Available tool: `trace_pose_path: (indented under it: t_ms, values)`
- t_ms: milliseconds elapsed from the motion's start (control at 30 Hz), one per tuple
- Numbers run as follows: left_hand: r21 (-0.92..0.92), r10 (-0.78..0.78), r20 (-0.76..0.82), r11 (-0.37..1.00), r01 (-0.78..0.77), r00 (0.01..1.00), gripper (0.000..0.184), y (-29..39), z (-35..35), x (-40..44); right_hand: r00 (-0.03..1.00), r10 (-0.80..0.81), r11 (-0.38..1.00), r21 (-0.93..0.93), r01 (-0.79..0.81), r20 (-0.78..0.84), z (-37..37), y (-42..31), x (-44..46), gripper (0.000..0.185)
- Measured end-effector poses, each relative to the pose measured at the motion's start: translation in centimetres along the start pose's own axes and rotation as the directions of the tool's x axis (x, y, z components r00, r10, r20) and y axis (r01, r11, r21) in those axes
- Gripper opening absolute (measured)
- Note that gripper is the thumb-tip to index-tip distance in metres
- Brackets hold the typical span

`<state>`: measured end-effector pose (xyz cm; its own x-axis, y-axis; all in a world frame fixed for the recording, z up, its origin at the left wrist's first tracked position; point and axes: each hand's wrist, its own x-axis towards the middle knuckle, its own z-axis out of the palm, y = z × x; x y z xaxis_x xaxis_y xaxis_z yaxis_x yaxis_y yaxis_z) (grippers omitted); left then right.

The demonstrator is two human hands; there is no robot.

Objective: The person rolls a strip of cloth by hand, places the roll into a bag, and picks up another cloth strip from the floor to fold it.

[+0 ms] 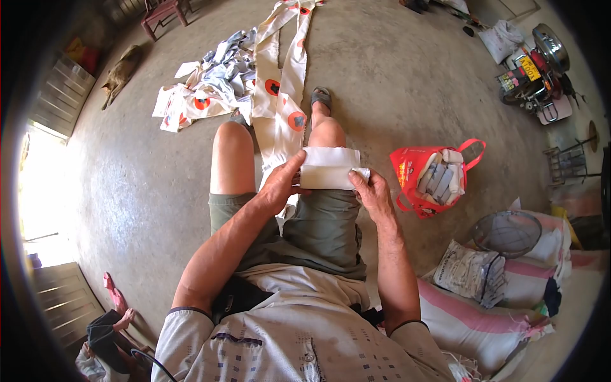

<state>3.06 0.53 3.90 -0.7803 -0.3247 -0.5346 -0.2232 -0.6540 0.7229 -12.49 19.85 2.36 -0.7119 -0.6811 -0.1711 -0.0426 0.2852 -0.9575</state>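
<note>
A folded piece of white cloth point(331, 167) lies over my right thigh, held between my two hands. My left hand point(281, 183) grips its left end, thumb on top and fingers partly hidden beneath. At the other end my right hand point(375, 191) pinches the lower right corner, with the thumb over the fold. A long white cloth strip point(264, 83) with red-orange round prints runs along the floor and up between my legs. Beside it lies a heap of pale and bluish cloth pieces point(232, 67).
A red bag point(410, 169) holding rolled cloth pieces stands to my right. Full sacks point(474, 321), a wire-mesh basket point(509, 232) and a motorcycle point(534, 73) are further right. A dog point(121, 71) lies at upper left. Another person point(108, 337) sits at lower left.
</note>
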Motion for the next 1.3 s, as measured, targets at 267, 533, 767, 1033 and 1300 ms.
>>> trace_pose_path:
  t_ms: [267,533,767,1033,1300]
  values:
    - [0.089,0.048,-0.141,0.995,-0.036,0.989,0.028,-1.7,0.8,1.2,0.948,0.316,0.917,0.247,-0.313,0.029,0.3,0.0,0.6,0.033]
    - [0.145,0.022,-0.127,0.989,-0.004,0.992,0.032,-1.7,0.6,1.9,0.917,0.376,0.823,0.407,-0.396,0.132,-0.3,1.7,1.6,0.026]
    - [0.212,0.098,-0.062,0.974,-0.082,0.993,0.033,-1.9,0.6,1.9,0.905,0.349,0.765,0.484,-0.425,0.243,-1.2,1.2,2.1,0.026]
    - [0.089,0.137,0.033,0.986,-0.14,0.99,0.022,-2.0,0.0,1.6,0.944,0.2,0.712,0.623,-0.324,0.262,-0.4,0.4,1.6,0.019]
    - [0.134,0.184,0.176,0.969,-0.209,0.967,0.014,-2.4,-1.3,1.8,0.982,-0.011,0.754,0.646,-0.116,0.189,-1.1,3.5,0.2,0.014]
